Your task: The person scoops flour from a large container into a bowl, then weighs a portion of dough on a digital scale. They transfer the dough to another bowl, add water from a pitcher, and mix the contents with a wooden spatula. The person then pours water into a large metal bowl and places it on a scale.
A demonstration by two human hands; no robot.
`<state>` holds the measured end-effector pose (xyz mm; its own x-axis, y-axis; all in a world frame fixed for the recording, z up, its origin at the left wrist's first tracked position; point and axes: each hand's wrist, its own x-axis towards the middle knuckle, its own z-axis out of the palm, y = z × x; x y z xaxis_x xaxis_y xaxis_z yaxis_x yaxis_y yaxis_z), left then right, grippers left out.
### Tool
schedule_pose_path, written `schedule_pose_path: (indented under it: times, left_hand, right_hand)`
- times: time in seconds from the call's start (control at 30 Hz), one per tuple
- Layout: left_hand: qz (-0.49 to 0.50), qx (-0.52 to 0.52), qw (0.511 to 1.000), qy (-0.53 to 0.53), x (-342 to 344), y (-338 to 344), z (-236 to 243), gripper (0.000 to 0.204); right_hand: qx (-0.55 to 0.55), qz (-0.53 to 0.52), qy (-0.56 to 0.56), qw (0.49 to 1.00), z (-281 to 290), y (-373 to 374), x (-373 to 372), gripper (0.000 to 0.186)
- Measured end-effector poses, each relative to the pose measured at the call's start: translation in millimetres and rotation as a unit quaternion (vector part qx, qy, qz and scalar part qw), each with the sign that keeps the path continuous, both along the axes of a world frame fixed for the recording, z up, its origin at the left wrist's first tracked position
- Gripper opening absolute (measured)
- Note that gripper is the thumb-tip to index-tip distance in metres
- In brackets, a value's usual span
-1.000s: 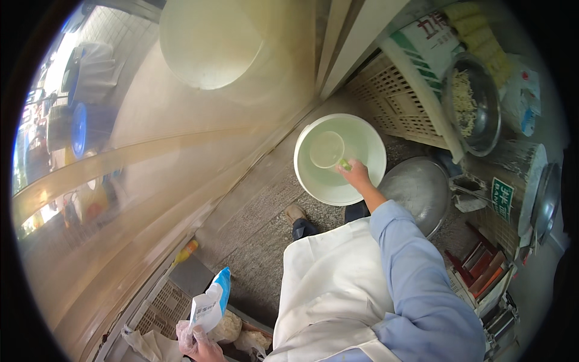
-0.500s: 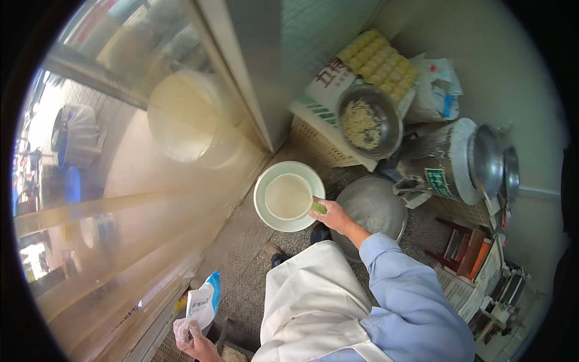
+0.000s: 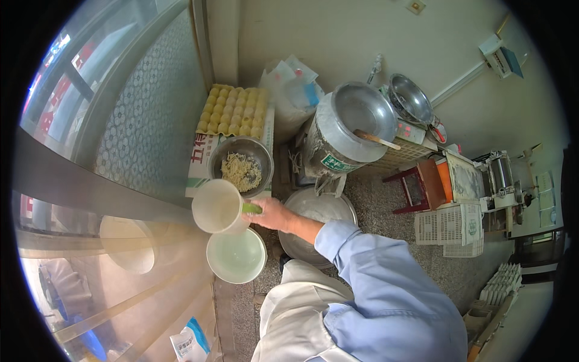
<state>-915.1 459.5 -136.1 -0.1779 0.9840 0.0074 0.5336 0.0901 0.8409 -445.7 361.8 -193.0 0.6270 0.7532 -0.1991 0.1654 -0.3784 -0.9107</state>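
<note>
My right hand [image 3: 274, 215] is closed round the green handle of a white water dipper [image 3: 215, 206]. The dipper hangs above a white basin [image 3: 236, 256], which holds a pale liquid. Behind the dipper, a steel bowl [image 3: 242, 166] of pale shredded food sits on a printed box. A white and blue packet [image 3: 192, 341] shows at the lower left edge; my left hand is out of view. Just beyond my right forearm, a wide metal basin [image 3: 316, 211] stands on the floor, partly covered by the arm.
A tray of eggs [image 3: 234, 111] lies behind the bowl, beside a white sack [image 3: 291, 90]. A floury mixing machine [image 3: 335, 142] carries a steel bowl [image 3: 363, 111] with a wooden-handled tool. Plastic strip curtains [image 3: 120, 289] hang at left; a red stool [image 3: 419, 184] stands at right.
My right hand has raised the dipper off the basin, up toward the bowl of shredded food. The view has swung right, and my left hand has gone out of it.
</note>
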Motion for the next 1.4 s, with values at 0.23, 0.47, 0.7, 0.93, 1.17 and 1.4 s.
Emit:
schedule_pose_path:
  times: [0.23,0.47,0.7,0.93,1.17,1.4]
  left_hand:
    - [-0.168,0.099,0.980,0.031,33,-14,34,0.024]
    - [-0.121,0.069,0.990,0.002,40,-23,43,0.016]
    - [-0.086,0.068,0.994,0.004,45,-33,43,0.015]
    - [-0.081,0.073,0.994,0.000,48,-34,41,0.013]
    - [-0.072,0.076,0.994,-0.021,51,-33,40,0.011]
    - [-0.060,0.066,0.996,-0.029,53,-37,37,0.009]
  right_hand:
    - [-0.067,-0.070,-0.041,0.994,17,4,72,0.047]
    - [-0.092,-0.106,-0.007,0.990,29,16,130,0.038]
    - [-0.271,-0.013,-0.248,0.930,15,42,168,0.053]
    - [-0.386,0.006,-0.245,0.889,5,57,172,0.057]
    - [-0.439,0.001,-0.235,0.867,18,69,166,0.057]
    - [-0.450,0.006,-0.263,0.853,14,85,168,0.058]
